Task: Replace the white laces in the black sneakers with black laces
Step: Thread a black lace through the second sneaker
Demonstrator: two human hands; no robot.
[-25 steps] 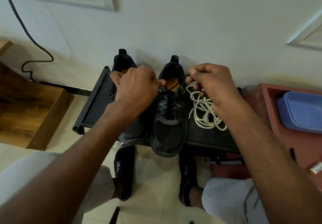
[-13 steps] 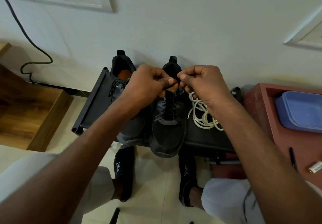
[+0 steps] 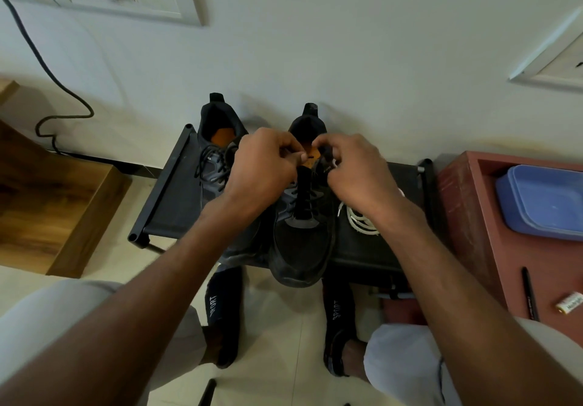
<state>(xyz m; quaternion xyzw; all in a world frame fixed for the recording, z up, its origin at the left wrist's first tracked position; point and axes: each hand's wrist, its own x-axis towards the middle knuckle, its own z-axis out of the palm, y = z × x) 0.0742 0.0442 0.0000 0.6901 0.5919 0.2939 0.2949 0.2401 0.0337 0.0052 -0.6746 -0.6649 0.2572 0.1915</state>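
Two black sneakers stand side by side on a low black rack point(image 3: 164, 197), toes toward me. The left sneaker point(image 3: 217, 140) carries a black lace. Over the top eyelets of the right sneaker point(image 3: 303, 241) my left hand point(image 3: 265, 165) and my right hand point(image 3: 353, 168) meet, each pinching an end of the black lace point(image 3: 304, 197) threaded up its front. A loose heap of white laces point(image 3: 359, 221) lies on the rack just right of that shoe, partly hidden under my right wrist.
A red-brown cabinet top point(image 3: 473, 216) on the right holds a blue plastic box point(image 3: 542, 200), a black pen point(image 3: 528, 292) and a small battery point(image 3: 569, 307). A wooden unit point(image 3: 56, 184) stands left. My feet in black slippers point(image 3: 222, 311) rest on the tiled floor below the rack.
My hands have come together from apart and now sit lower over the right sneaker's top eyelets. My right wrist now covers more of the white laces.
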